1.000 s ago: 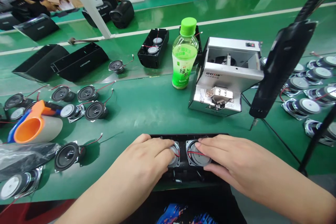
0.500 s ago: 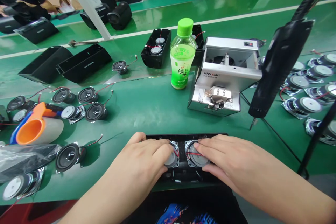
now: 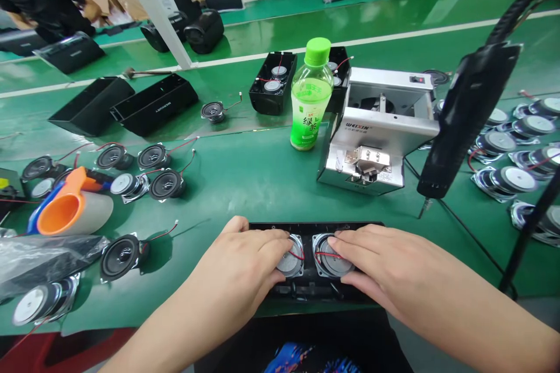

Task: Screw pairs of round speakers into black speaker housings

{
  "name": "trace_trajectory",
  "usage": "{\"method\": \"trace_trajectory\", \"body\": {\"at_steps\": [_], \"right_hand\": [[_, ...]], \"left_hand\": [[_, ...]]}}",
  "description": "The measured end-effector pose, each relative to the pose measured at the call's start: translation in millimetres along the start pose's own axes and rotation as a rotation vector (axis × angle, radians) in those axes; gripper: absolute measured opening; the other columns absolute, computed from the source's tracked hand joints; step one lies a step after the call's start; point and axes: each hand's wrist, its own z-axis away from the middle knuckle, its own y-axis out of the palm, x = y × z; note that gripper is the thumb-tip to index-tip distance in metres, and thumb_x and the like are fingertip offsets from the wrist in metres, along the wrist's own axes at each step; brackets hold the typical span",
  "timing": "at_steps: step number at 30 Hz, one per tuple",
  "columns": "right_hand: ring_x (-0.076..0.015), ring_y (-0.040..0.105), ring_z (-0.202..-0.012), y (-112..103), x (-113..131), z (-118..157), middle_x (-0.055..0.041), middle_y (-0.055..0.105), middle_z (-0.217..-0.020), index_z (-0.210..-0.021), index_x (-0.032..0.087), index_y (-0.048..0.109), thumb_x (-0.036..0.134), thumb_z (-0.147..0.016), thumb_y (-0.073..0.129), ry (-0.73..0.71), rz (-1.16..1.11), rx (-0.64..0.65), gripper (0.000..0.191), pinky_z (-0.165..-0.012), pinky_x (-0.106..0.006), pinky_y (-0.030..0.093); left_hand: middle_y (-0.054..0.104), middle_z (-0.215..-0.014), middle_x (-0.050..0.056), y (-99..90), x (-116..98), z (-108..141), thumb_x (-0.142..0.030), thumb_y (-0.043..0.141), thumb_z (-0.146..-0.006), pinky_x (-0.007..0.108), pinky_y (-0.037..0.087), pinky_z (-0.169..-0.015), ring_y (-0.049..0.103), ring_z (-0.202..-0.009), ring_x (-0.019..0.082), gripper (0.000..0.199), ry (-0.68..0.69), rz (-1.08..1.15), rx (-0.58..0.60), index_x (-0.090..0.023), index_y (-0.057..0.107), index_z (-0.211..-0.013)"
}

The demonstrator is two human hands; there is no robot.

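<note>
Head view: both of my hands are bent over a black housing [image 3: 308,291] that lies near the bench edge in front of me. Left hand [image 3: 254,253] is partly curled, fingertips and thumb holding the left speaker [image 3: 291,265]; right hand [image 3: 385,256] does the same with the right speaker [image 3: 335,266], fingers over its far side and thumb at its near side. The two speakers sit side by side in the housing, magnets up, with a bare strip between them. Their outer sides are under my hands, so I can't be sure either frame is flush.

Uneven pressure from me is what I'd watch: more push on one side could tilt a speaker or slide its corner holes out of line. A thin red wire [image 3: 329,255] crosses the right speaker's back, right by my fingertips; a careless drag could snag it and strain its joint. With the housing so close to me, a shove my way could slide it off the green bench [image 3: 223,201]. Farther out, the power screwdriver [image 3: 450,122] hangs bit down, and pulling it across at an angle might knock the bottle [image 3: 311,99] or scratch a magnet.
</note>
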Motion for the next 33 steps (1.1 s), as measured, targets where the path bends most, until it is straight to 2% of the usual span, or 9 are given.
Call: {"method": "trace_trajectory", "body": {"at_steps": [3, 8, 13, 18, 23, 29, 33], "right_hand": [[-0.0301, 0.077, -0.102, 0.7, -1.6, -1.4, -0.0061, 0.078, -0.123, -0.141, 0.021, 0.062, 0.03, -0.11, 0.062, 0.002, -0.007, 0.014, 0.032, -0.08, -0.054, 0.072], [-0.0306, 0.077, -0.102, 1.3, -1.7, -0.7, -0.0058, 0.079, -0.121, -0.14, 0.021, 0.061, 0.028, -0.106, 0.069, 0.017, -0.006, 0.014, 0.035, -0.08, -0.055, 0.072], [-0.0308, 0.078, -0.101, 1.2, -1.3, -0.6, -0.0061, 0.079, -0.123, -0.141, 0.021, 0.06, 0.028, -0.103, 0.075, 0.007, -0.003, 0.011, 0.042, -0.076, -0.053, 0.072], [-0.0294, 0.079, -0.101, 2.3, -1.3, -3.2, -0.0051, 0.08, -0.121, -0.138, 0.022, 0.06, 0.027, -0.106, 0.069, 0.013, -0.005, -0.007, 0.033, -0.081, -0.053, 0.072], [-0.0285, 0.079, -0.104, 4.5, -2.9, -1.6, -0.0038, 0.08, -0.126, -0.141, 0.024, 0.058, 0.027, -0.106, 0.069, 0.006, -0.018, -0.002, 0.037, -0.083, -0.052, 0.072], [-0.0277, 0.079, -0.1, 4.7, -3.0, -1.4, -0.0032, 0.08, -0.121, -0.139, 0.024, 0.056, 0.024, -0.101, 0.077, 0.01, -0.038, -0.01, 0.044, -0.08, -0.05, 0.072], [-0.0279, 0.079, -0.099, 4.0, -1.7, -1.8, -0.0037, 0.08, -0.121, -0.138, 0.023, 0.057, 0.025, -0.103, 0.075, 0.017, -0.034, -0.015, 0.04, -0.08, -0.051, 0.072]], "left_hand": [[0.08, -0.142, 0.008, 0.0, -2.4, -1.7, -0.014, 0.071, -0.106, 0.044, 0.036, -0.09, 0.079, -0.118, 0.028, 0.025, -0.003, -0.02, 0.01, -0.023, 0.067, -0.129], [0.082, -0.138, 0.008, -4.1, -7.3, -6.7, -0.01, 0.076, -0.1, 0.042, 0.035, -0.083, 0.08, -0.115, 0.03, 0.029, -0.039, -0.046, 0.065, -0.023, 0.072, -0.126], [0.081, -0.14, 0.005, -6.8, -7.2, -8.9, -0.01, 0.075, -0.1, 0.042, 0.034, -0.083, 0.08, -0.113, 0.029, 0.032, -0.043, -0.059, 0.106, -0.026, 0.072, -0.128], [0.081, -0.141, 0.004, -5.7, -5.5, -9.4, -0.01, 0.073, -0.101, 0.042, 0.032, -0.083, 0.08, -0.113, 0.027, 0.031, -0.034, -0.072, 0.102, -0.026, 0.072, -0.128], [0.081, -0.142, 0.005, -7.3, -6.2, -12.1, -0.01, 0.07, -0.104, 0.042, 0.031, -0.082, 0.081, -0.113, 0.027, 0.03, -0.024, -0.086, 0.115, -0.025, 0.071, -0.129], [0.082, -0.139, 0.003, -9.3, -5.7, -13.9, -0.009, 0.076, -0.1, 0.042, 0.03, -0.083, 0.081, -0.112, 0.026, 0.034, -0.019, -0.086, 0.131, -0.026, 0.07, -0.129], [0.081, -0.139, 0.003, -9.4, -6.4, -14.0, -0.011, 0.078, -0.1, 0.042, 0.03, -0.082, 0.081, -0.111, 0.025, 0.032, -0.03, -0.085, 0.136, -0.026, 0.071, -0.127]]}}
